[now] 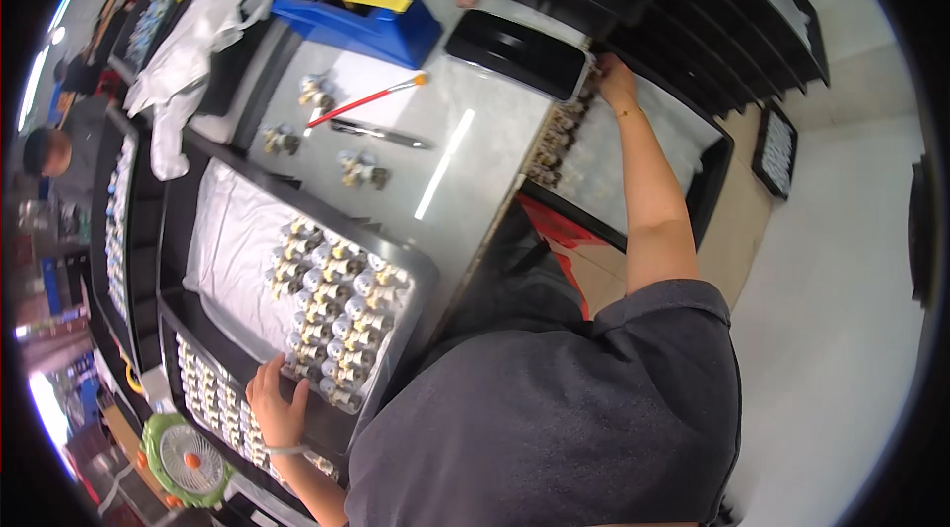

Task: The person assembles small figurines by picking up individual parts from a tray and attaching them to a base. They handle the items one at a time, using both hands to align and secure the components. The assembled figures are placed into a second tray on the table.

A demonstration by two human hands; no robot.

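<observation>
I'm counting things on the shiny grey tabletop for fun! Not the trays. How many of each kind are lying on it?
Blue tape dispenser: 1
Red-handled brush: 1
Dark pen-like tool: 1
Loose small metal fittings: 3 little groups
Total: 6

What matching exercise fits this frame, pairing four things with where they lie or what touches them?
Things:
1. blue tape dispenser
2. red-handled brush
3. left hand
4. right hand

Places:
A. on the near edge of the black tray full of small metal parts
B. at the far end of the white table, yellow tape on top
C. reaching to the row of small parts in the side tray at the right
D. lying slantwise mid-table, near a dark pen

Pairs: 1-B, 2-D, 3-A, 4-C
</observation>
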